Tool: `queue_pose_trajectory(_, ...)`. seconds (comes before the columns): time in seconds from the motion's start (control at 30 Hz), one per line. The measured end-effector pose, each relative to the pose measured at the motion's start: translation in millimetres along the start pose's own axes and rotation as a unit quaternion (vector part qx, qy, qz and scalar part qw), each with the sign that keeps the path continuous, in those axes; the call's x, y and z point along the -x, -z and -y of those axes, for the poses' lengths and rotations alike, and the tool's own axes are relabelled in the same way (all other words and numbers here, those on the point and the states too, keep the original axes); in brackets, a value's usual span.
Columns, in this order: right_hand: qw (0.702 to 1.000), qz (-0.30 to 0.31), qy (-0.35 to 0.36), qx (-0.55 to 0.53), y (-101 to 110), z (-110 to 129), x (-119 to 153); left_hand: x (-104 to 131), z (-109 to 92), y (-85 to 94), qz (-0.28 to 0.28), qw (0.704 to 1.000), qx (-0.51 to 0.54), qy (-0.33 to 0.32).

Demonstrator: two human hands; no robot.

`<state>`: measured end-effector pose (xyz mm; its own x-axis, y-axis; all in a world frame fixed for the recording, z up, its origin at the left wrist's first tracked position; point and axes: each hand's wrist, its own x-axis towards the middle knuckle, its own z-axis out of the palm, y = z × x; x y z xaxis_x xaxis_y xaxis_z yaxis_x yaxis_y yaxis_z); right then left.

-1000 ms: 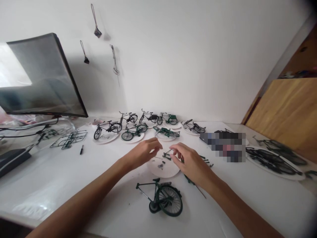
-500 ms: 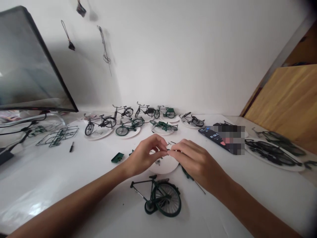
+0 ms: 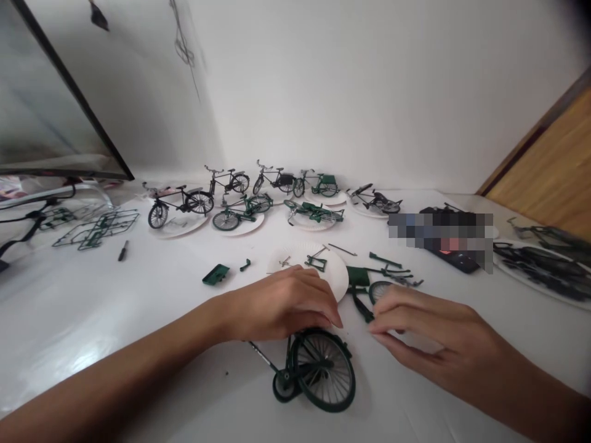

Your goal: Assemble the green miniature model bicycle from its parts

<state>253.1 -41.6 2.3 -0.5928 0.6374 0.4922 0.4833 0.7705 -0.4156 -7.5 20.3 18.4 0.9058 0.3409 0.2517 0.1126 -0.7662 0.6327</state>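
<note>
A green model bicycle frame with its rear wheel (image 3: 325,369) lies on the white table in front of me. My left hand (image 3: 295,304) is over the top of this frame, covering its seat; its fingers are bent, and whatever they may hold is hidden. My right hand (image 3: 415,326) is to the right of the wheel, thumb and fingertips close together beside loose green parts; what is between them is too small to make out. Behind my left hand is a paper plate (image 3: 340,280) bearing a small green rack (image 3: 316,259) and tiny metal pieces.
Several model bicycles, among them a black one (image 3: 180,203), stand or lie on plates near the wall. A green tray (image 3: 215,274), a small screwdriver (image 3: 123,251) and wire-like green frames are at the left. A phone (image 3: 462,258) lies right; a monitor (image 3: 46,92) stands left.
My hands, together over the plate before, are now apart. The left has come down to the bicycle frame, and the right has moved right and down. The camera view has tilted down.
</note>
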Motion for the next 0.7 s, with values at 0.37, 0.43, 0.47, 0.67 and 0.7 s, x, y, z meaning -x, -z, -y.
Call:
queue_pose_trajectory(0.37,1.000,0.019,0.001,0.013,-10,6,8,3,9,-4.1,0.043,0.997,-0.058,-0.010)
queue_pose_trajectory(0.43,1.000,0.013,-0.004,0.024,-10,5,9,3,8,-4.5,0.041,0.997,-0.064,-0.008)
queue_pose_trajectory(0.47,1.000,0.012,-0.004,0.027,-10,5,10,3,8,-4.8,0.040,0.997,-0.067,-0.007)
queue_pose_trajectory(0.67,0.999,0.034,-0.007,0.014,-12,7,10,2,6,-5.4,0.041,0.996,-0.083,-0.011)
queue_pose_trajectory(0.7,0.999,0.034,-0.010,0.014,-13,8,10,2,6,-5.3,0.040,0.995,-0.085,-0.012)
